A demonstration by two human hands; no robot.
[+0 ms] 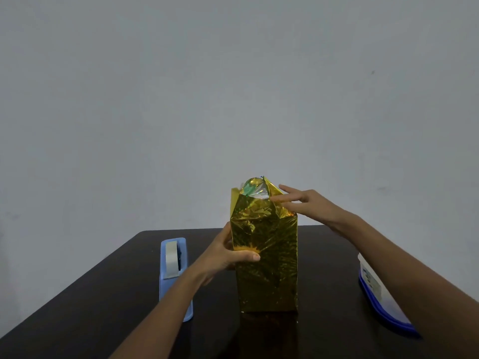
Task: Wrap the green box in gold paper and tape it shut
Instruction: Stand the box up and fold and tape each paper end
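The box stands upright on the dark table (103,294), covered in shiny gold paper (269,275). Only a small patch of the green box (249,189) shows through the open paper folds at the top. My left hand (228,252) grips the box's left side, thumb across the front face. My right hand (300,200) is at the top right, its straight fingers touching the folded paper flap there. A blue tape dispenser (174,270) with a roll of pale tape stands to the left of the box.
A white and blue flat container (381,299) lies at the table's right edge, partly behind my right forearm. A plain grey wall stands behind the table. Bare dark tabletop lies in front of the box and left of the dispenser.
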